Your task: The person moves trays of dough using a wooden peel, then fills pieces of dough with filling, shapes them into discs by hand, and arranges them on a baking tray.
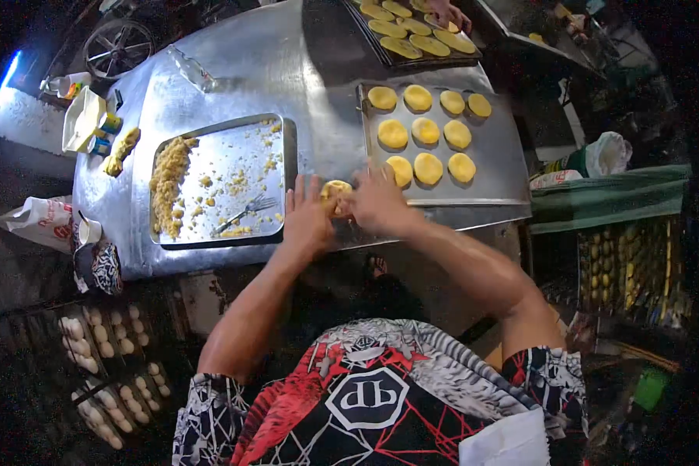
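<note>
Between my two hands sits a small yellow dough round [335, 189], at the near edge of the metal table. My left hand [309, 213] grips its left side, the thumb against the dough and the other fingers pointing forward. From the right, my right hand [377, 202] closes on the same round, partly covering it. Left of my hands lies a metal tray [241, 167] with crumbly yellow-brown filling [172, 186] heaped along one side and a fork [245, 214] in it. On the right, a flat baking tray [474, 190] holds several yellow dough rounds [428, 168] in rows.
A dark tray [462, 57] of flatter yellow pieces is at the far side, where another person's hand [449, 14] reaches in. A white container [84, 120], cans [110, 123] and a yellow lump [121, 151] stand at the left. Racks of pale dough balls [105, 334] are lower left.
</note>
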The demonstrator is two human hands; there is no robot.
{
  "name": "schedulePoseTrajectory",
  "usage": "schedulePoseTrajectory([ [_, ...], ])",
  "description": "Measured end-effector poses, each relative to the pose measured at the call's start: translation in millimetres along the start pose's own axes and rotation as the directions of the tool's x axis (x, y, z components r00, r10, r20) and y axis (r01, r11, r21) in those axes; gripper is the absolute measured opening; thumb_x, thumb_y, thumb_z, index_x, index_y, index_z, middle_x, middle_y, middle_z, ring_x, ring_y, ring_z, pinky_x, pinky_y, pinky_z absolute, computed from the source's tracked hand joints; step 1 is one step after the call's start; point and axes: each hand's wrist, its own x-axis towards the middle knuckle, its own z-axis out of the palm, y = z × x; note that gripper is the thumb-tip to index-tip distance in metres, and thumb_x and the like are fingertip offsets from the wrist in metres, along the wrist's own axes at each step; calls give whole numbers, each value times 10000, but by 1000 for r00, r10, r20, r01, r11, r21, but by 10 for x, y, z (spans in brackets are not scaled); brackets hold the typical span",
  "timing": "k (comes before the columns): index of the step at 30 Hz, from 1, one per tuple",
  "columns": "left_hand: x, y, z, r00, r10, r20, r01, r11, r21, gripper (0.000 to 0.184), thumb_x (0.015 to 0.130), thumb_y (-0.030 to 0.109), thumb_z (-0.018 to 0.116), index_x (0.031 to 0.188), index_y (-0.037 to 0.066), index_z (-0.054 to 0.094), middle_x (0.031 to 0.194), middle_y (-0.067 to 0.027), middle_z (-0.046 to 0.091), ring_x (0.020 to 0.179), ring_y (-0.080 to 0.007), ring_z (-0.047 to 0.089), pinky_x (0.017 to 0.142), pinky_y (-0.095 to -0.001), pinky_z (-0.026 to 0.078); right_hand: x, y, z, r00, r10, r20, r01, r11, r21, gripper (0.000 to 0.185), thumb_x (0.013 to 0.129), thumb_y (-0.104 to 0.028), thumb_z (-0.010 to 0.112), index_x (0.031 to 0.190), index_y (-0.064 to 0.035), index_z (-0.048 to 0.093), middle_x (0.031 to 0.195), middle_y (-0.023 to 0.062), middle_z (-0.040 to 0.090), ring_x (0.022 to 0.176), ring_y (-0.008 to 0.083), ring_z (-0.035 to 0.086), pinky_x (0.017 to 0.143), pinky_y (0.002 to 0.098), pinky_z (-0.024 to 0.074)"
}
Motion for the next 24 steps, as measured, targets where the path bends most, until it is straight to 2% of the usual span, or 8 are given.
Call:
schedulePoseTrajectory([
  [2, 101, -118, -286, 990, -106, -95, 76, 957, -280, 354, 888, 157, 605, 1216, 86, 718, 1409, -219, 528, 1296, -416, 492, 1061, -505, 442, 455, -23, -187, 936, 138, -325, -90, 983, 159, 369, 961, -314, 619, 1263, -111, 682, 1371, 203, 535, 1317, 430, 447, 1119, 554, 325],
  [5, 98, -220, -358, 951, -299, -75, 226, 841, -492, 328, 864, 139, 674, 1179, 63, 722, 1065, -226, 705, 912, -385, 695, 842, -446, 555, 869, -163, 9, 451, 128, -883, 12, 989, 149, 501, 958, -371, 624, 1397, -132, 577, 1418, 213, 515, 1334, 429, 440, 1126, 543, 328],
  [8, 59, -263, -159, 956, -294, -7, 244, 804, -542, 334, 858, 143, 693, 1179, 54, 717, 1022, -234, 706, 922, -417, 678, 855, -467, 543, 1089, -107, 727, 633, 111, -766, -112, 992, 51, 603, 989, -437, 557, 1532, -219, 410, 1601, 236, 294, 1474, 451, 254, 1194, 585, 218],
  [12, 66, -223, -64, 965, -263, -16, 218, 832, -510, 272, 859, 148, 707, 1100, 22, 714, 925, -235, 694, 882, -438, 660, 807, -496, 535, 815, -149, 625, 794, 236, -560, -86, 956, 282, 653, 1007, -458, 510, 1515, -61, 409, 1542, 244, 409, 1466, 430, 318, 1215, 533, 218],
  [16, 103, -238, 126, 966, -211, -147, 69, 764, -641, 237, 838, 104, 752, 1043, 8, 681, 951, -218, 695, 864, -405, 681, 778, -445, 547, 240, -23, 780, 865, 90, -493, 78, 947, 310, 533, 940, -148, 674, 1415, -10, 473, 1368, 247, 539, 1323, 423, 493, 1092, 470, 407],
  [18, 91, -32, -94, 971, -228, -69, 107, 677, -728, 244, 846, 87, 769, 1026, 30, 613, 930, -174, 687, 847, -365, 700, 760, -410, 560, -10, -23, 582, 945, 243, -220, -25, 723, 691, 485, 920, -62, 697, 1366, -8, 512, 1304, 187, 590, 1229, 308, 591, 1002, 382, 482],
  [21, 253, 430, -133, 971, -235, -41, 68, 438, -896, 249, 849, 46, 765, 1038, 47, 604, 874, -67, 676, 795, -177, 680, 726, -325, 549, -247, 253, 658, 829, 375, -414, 312, 304, 900, 487, 912, -177, 735, 1335, -14, 559, 1188, 156, 670, 1123, 248, 637, 947, 377, 507],
  [24, 612, 1004, -26, 959, -124, -254, -129, 608, -783, 342, 831, 48, 773, 1133, 59, 613, 943, -66, 671, 812, -185, 659, 744, -316, 542, -538, 937, 522, 929, 281, -240, 138, 340, 930, 379, 909, -160, 722, 1248, -14, 638, 1062, 121, 716, 1013, 192, 665, 901, 392, 526],
])
